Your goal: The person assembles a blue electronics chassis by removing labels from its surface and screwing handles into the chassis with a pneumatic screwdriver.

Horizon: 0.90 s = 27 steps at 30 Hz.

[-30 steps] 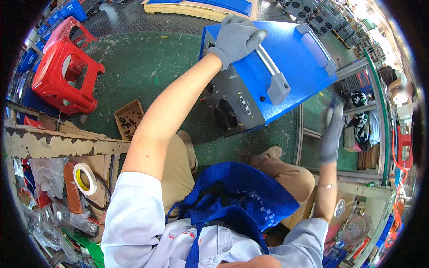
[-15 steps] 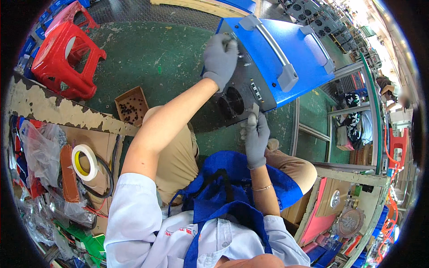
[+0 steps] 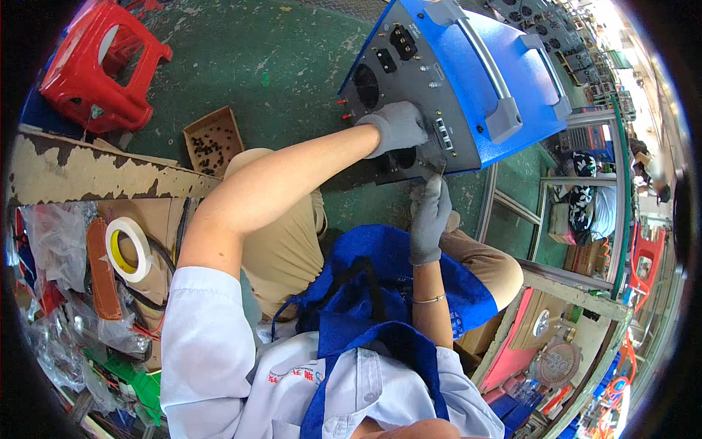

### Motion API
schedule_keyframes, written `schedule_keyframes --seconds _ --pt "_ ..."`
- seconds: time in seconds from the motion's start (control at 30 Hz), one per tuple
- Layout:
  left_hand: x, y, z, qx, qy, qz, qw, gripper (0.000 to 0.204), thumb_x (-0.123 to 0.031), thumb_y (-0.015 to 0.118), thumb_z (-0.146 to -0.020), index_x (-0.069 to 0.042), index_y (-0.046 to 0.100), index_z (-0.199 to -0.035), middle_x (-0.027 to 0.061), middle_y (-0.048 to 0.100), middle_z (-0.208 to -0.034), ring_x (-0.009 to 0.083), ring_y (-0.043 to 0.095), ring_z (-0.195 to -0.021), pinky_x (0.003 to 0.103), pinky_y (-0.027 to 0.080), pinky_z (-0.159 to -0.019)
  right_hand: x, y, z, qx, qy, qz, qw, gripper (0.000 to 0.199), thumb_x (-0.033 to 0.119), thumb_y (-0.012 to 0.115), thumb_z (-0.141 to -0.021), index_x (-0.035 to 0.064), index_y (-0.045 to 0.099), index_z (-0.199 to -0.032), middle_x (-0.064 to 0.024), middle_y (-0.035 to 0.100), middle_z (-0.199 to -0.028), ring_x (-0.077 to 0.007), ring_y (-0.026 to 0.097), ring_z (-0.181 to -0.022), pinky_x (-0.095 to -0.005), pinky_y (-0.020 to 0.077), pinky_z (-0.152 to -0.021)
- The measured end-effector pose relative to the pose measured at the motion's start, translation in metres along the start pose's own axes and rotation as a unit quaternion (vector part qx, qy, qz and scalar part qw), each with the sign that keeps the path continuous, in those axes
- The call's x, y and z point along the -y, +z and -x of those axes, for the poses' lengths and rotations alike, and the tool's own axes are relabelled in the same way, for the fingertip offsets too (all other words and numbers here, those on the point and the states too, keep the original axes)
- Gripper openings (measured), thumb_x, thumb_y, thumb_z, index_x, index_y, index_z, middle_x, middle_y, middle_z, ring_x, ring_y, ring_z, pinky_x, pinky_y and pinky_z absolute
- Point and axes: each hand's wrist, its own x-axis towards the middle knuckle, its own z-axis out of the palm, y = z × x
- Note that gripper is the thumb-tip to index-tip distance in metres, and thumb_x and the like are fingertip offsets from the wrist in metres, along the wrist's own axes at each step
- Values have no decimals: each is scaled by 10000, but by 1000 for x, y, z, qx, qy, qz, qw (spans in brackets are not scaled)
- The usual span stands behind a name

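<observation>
Blue machine (image 3: 514, 67) stood toward the floor's (image 3: 248, 62) far edge, our left hand (image 3: 398, 130) nearer, curled over its panel (image 3: 418, 84), our right hand's (image 3: 430, 223) grip unclear.

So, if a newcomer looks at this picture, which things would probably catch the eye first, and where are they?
Probably the bright blue machine at upper right of centre, with the grey-gloved left hand at its dark panel and the gloved right hand near the panel's lower edge. Next, likely, the glossy red stool at upper left, on the green floor.
</observation>
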Motion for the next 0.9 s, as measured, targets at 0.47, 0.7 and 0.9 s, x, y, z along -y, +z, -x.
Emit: schedule_keyframes --seconds 0.47,0.7,0.9 --pt "11 10 4 63 -41 104 992 241 -254 695 -846 -39 717 -953 44 653 -716 118 594 -622 282 495 -576 -56 8 -11 -102 -50 44 993 396 324 396 -1040 -16 593 -1091 -79 610 -883 -158 530 -765 -316 432 -679" --pt "6 9 7 86 -52 104 989 258 -261 699 -847 -34 712 -969 44 652 -754 126 592 -641 283 506 -597 -42 13 -8 -90 -52 84 991 303 247 428 -1021 13 604 -1099 -157 667 -923 -243 615 -807 -366 469 -731" --pt "-2 9 13 141 -83 177 971 266 -288 696 -857 -52 718 -977 28 671 -805 112 616 -731 275 518 -640 -39 20 -6 -144 -91 116 979 325 293 418 -1029 32 606 -1074 -148 645 -845 -257 596 -729 -378 460 -677"
